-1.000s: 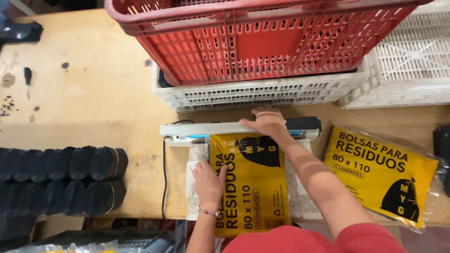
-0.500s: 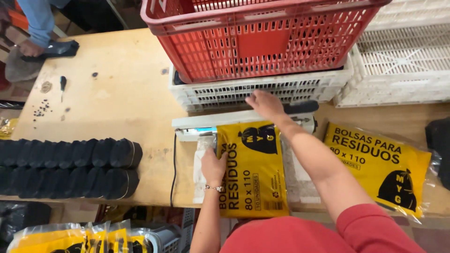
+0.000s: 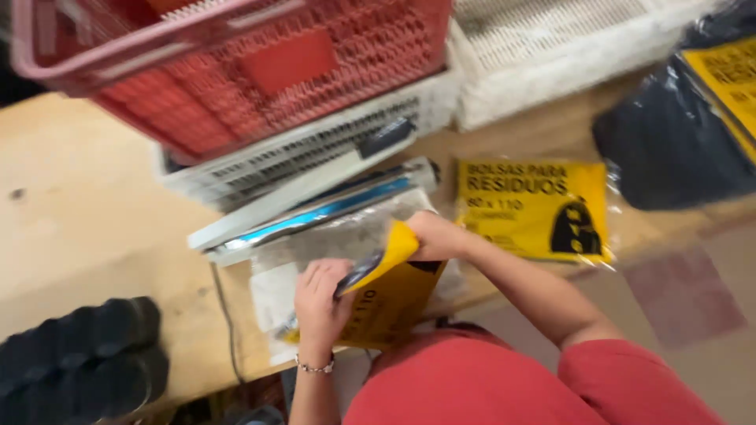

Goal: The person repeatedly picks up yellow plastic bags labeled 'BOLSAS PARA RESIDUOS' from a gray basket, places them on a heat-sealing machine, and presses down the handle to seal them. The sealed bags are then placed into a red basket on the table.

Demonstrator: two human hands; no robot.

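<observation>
My left hand (image 3: 321,295) and right hand (image 3: 431,236), both clamped on the yellow bag packet (image 3: 390,303) at the bench's (image 3: 87,236) near edge, fold its top below the sealer bar (image 3: 307,212); a finished-looking packet (image 3: 535,208) lies right.

My left hand (image 3: 321,303) and right hand (image 3: 431,236) grip a bent yellow packet (image 3: 390,303) near the sealer bar (image 3: 307,208); another yellow packet (image 3: 535,206) lies right.
</observation>
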